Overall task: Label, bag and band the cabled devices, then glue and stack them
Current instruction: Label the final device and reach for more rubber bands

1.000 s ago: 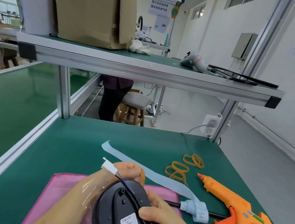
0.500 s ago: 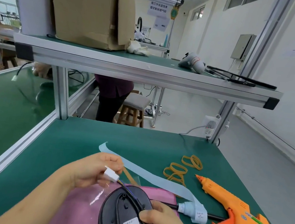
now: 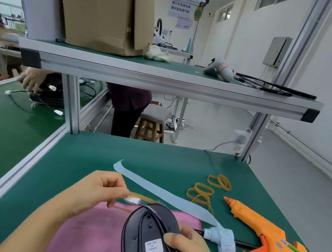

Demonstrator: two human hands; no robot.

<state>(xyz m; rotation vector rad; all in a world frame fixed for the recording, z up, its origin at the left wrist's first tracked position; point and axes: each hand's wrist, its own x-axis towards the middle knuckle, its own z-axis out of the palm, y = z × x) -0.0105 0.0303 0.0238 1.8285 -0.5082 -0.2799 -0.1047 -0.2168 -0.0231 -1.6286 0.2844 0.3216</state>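
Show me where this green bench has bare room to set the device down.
Free: the far mat between the blue paper strip and the back edge, and the left side between the aluminium rail and the left hand. Crowded: the right, with rubber bands and glue gun.

From my end the bench mat (image 3: 97, 150) reads deep green, with a pink cloth (image 3: 90, 234) under a black device (image 3: 142, 227) carrying a white printed label (image 3: 153, 247). I see a pale blue strip (image 3: 164, 193), tan-yellow rubber bands (image 3: 204, 195) and an orange glue gun (image 3: 261, 229); the cardboard box (image 3: 100, 9) is plain brown.
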